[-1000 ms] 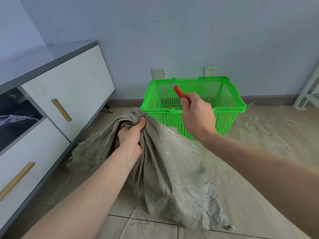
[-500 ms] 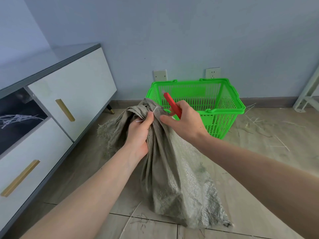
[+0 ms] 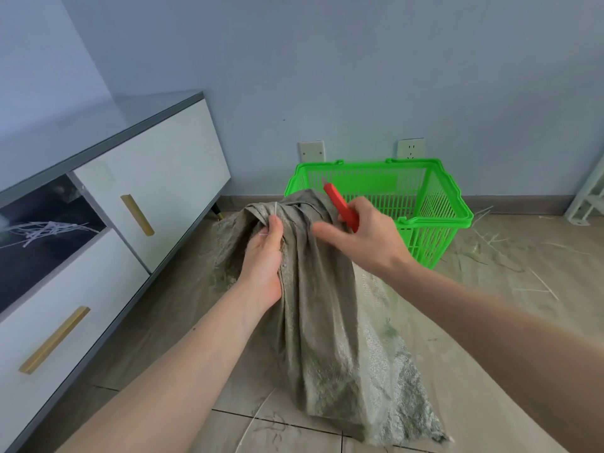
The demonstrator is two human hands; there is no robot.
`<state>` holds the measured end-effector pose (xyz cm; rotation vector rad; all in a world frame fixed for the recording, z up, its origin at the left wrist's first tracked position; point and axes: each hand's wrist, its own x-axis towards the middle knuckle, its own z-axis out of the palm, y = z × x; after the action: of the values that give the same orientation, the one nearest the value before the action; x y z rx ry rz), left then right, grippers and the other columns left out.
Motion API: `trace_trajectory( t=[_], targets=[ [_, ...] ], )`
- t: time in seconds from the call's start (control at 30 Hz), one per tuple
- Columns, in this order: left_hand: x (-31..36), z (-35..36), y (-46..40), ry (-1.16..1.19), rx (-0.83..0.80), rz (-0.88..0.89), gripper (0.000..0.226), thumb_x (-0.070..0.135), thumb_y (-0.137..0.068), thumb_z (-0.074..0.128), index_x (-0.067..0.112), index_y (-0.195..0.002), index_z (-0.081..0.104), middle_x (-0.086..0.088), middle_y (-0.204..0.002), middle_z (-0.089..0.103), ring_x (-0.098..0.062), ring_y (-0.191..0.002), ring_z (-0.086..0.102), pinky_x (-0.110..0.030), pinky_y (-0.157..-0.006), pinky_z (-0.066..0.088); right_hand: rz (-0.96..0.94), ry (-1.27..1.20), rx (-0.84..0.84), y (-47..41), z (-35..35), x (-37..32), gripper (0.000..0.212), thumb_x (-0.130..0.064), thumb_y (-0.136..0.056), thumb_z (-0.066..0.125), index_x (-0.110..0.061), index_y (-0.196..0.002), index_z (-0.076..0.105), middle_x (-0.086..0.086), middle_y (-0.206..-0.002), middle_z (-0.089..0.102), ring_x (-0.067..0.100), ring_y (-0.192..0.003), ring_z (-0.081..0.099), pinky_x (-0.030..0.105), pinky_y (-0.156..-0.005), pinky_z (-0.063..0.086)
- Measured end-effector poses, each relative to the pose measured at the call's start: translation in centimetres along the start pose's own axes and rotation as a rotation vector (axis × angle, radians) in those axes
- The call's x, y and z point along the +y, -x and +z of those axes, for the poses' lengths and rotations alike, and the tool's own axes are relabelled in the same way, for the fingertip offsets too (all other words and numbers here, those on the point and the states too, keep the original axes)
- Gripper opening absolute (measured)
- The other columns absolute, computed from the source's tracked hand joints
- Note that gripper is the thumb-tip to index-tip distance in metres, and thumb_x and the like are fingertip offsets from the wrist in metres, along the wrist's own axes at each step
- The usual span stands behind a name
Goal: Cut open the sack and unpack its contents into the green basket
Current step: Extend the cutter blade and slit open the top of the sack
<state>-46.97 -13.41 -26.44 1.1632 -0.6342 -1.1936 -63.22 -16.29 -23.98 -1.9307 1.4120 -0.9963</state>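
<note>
The left hand is closed around the bunched neck of the sack, which slumps on the floor just before the green basket, while the right hand clasps a red cutter beside the neck; the woven cloth looks limp and light, best held just below the tie.

Sack contents hidden inside the fabric. Red cutter handle end buried in right hand; blade tip too small. Cabinet cut off at left edge.

No readable text, label or brand anywhere; sack weave possibly unprinted, view soft.
</note>
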Motion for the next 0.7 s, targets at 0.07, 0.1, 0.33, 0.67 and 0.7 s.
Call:
trace_trajectory(
  t=[0.07,0.1,0.33,0.67,0.7],
  targets=[
    [0.0,0.2,0.4,-0.028,-0.023,-0.013,0.043,0.041,-0.101,0.045,0.007,-0.118,0.065,-0.02,-0.115,0.071,-0.034,-0.108,0.068,-0.054,-0.096,0.052,0.009,0.03,-0.01,0.4,0.8,-0.5,0.067,-0.066,-0.059,0.078,-0.018,-0.095,0.049,-0.004,-0.077,0.057,0.015,-0.069,0.055,0.035,-0.062,0.046],
    [0.1,0.2,0.5,-0.046,-0.025,-0.012,0.044,0.042,-0.101,0.046,0.006,-0.119,0.064,-0.02,-0.115,0.071,-0.034,-0.109,0.067,-0.053,-0.097,0.052,0.015,0.029,0.017,0.3,1.0,-0.5,0.067,-0.062,-0.057,0.082,-0.02,-0.097,0.047,-0.004,-0.079,0.057,0.018,-0.074,0.057,0.037,-0.067,0.049],
    [1.4,-1.9,-0.2,-0.067,0.09,0.063,0.03,0.035,-0.103,0.045,0.014,-0.102,0.066,-0.008,-0.109,0.073,-0.021,-0.104,0.069,-0.041,-0.097,0.052,0.054,-0.002,0.121,-1.0,-2.2,1.1,0.046,-0.041,-0.068,0.084,-0.021,-0.103,0.062,-0.007,-0.079,0.057,0.019,-0.079,0.055,0.029,-0.06,0.035],
    [4.1,-1.1,-1.5,0.012,0.278,0.113,0.034,0.039,-0.105,0.036,0.018,-0.092,0.059,0.002,-0.093,0.069,-0.016,-0.09,0.067,-0.033,-0.086,0.055,0.052,-0.06,0.245,-2.7,-7.6,2.7,0.022,-0.033,-0.072,0.082,-0.026,-0.087,0.067,-0.004,-0.068,0.062,0.016,-0.062,0.054,0.029,-0.06,0.041],
    [4.5,-1.5,-1.8,0.0,0.294,0.115,0.034,0.04,-0.104,0.036,0.018,-0.095,0.059,0.001,-0.098,0.069,-0.018,-0.098,0.066,-0.034,-0.092,0.052,0.052,-0.044,0.257,-3.1,-8.6,3.1,0.021,-0.033,-0.073,0.081,-0.027,-0.088,0.067,-0.004,-0.068,0.062,0.016,-0.062,0.054,0.029,-0.061,0.041]
  ],
)
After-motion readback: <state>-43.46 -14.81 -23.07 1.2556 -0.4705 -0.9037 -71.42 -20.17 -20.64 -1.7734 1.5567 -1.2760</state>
